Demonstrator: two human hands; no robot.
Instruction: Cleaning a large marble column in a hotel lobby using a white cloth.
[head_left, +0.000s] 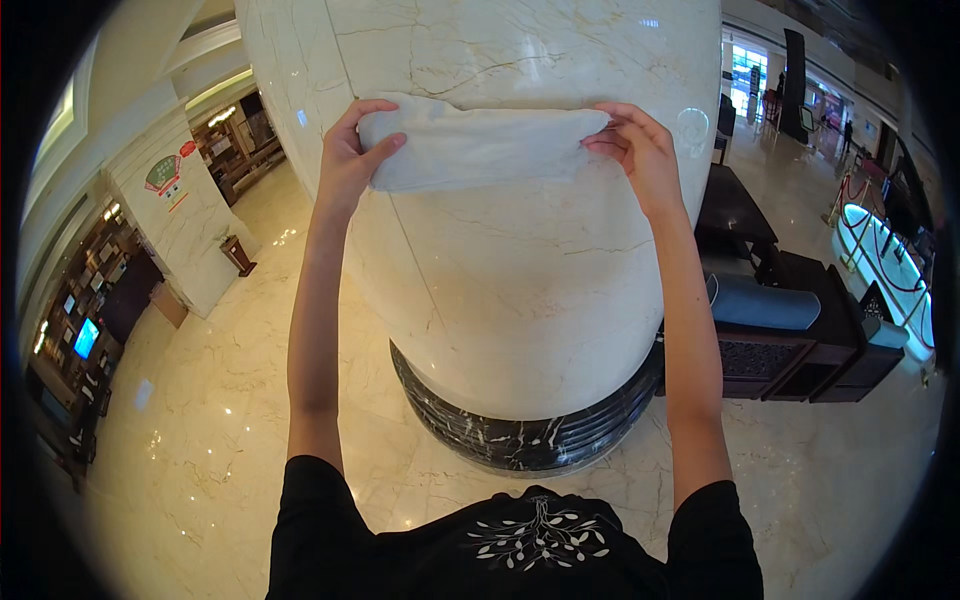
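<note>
A folded white cloth (487, 146) is stretched level between my two hands, in front of a round column of polished cream marble (517, 285). My left hand (356, 150) grips the cloth's left end, thumb on the near side. The right end is pinched between the thumb and fingers of my right hand (637, 150). Both arms reach forward at full length. Whether the cloth touches the marble cannot be told. Grey veins and a thin seam run over the column, which stands on a ringed black marble base (525, 442).
Dark wooden furniture with a blue-grey bolster cushion (765, 302) stands right of the column, beside a dark table (731, 202). Farther right are rope barriers around a lit platform (889, 262). At left, a brown bin (238, 255) stands by a square marble pillar (169, 217).
</note>
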